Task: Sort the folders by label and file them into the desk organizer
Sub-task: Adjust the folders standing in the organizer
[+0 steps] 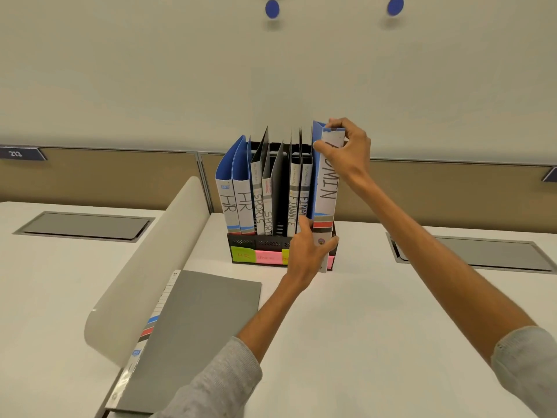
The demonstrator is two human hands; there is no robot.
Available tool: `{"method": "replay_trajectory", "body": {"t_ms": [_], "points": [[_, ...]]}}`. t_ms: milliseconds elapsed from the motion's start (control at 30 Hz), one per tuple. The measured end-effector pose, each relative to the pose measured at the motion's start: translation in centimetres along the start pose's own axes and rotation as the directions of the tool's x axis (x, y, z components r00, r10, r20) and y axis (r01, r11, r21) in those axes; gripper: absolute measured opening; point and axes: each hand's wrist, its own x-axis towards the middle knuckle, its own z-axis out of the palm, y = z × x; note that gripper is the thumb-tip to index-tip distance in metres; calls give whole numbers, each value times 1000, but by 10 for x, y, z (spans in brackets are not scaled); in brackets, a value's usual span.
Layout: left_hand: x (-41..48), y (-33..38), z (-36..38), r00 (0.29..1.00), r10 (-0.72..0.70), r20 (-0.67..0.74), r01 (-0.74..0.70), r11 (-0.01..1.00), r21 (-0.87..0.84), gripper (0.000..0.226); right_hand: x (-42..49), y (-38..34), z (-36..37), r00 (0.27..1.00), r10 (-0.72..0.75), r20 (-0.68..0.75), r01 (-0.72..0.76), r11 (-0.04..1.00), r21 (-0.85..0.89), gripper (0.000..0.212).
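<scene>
A black desk organizer (245, 243) stands at the back of the white desk, with coloured sticky labels along its front. Two blue HR folders (236, 197), two SPORTS folders (262, 203) and two FINANCE folders (298, 194) stand upright in it. A blue ADMIN folder (327, 188) stands at the organizer's right end, its bottom at the front edge. My right hand (346, 152) grips its top corner. My left hand (307, 251) holds its lower spine, thumb to the right of it. A grey folder (193, 336) lies flat on the desk at the near left.
A curved beige divider (144, 273) rises left of the grey folder. Grey cable hatches (84, 226) (482, 251) are set into the desk on both sides. A low partition wall runs behind the organizer.
</scene>
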Motion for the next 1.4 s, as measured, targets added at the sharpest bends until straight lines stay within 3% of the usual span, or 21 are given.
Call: {"method": "replay_trajectory", "body": {"t_ms": [133, 200, 400, 700, 900, 1067, 1400], "points": [[4, -1, 4, 1000, -1, -30, -1, 999, -43, 49, 6, -1, 4, 996, -59, 62, 58, 998, 25, 48], [4, -2, 6, 998, -2, -64, -2, 998, -66, 48, 8, -1, 5, 996, -74, 43, 72, 997, 40, 45], [10, 0, 12, 995, 24, -96, -35, 994, -104, 50, 8, -4, 0, 990, -83, -116, 93, 992, 88, 28], [20, 10, 26, 986, 87, -145, -102, 990, -97, 44, 11, -14, -12, 923, -142, -357, 183, 979, 84, 22], [34, 7, 21, 994, 73, -80, -80, 993, -88, 45, 11, -13, -5, 935, -145, -324, 163, 986, 29, 24], [13, 20, 24, 979, 115, -168, -132, 987, -92, 47, 9, -23, -21, 895, -184, -407, 207, 978, 14, 24], [-15, 24, 39, 983, 78, -167, -92, 993, -76, 46, -4, -18, -37, 924, -136, -356, 143, 990, -9, 21]]}}
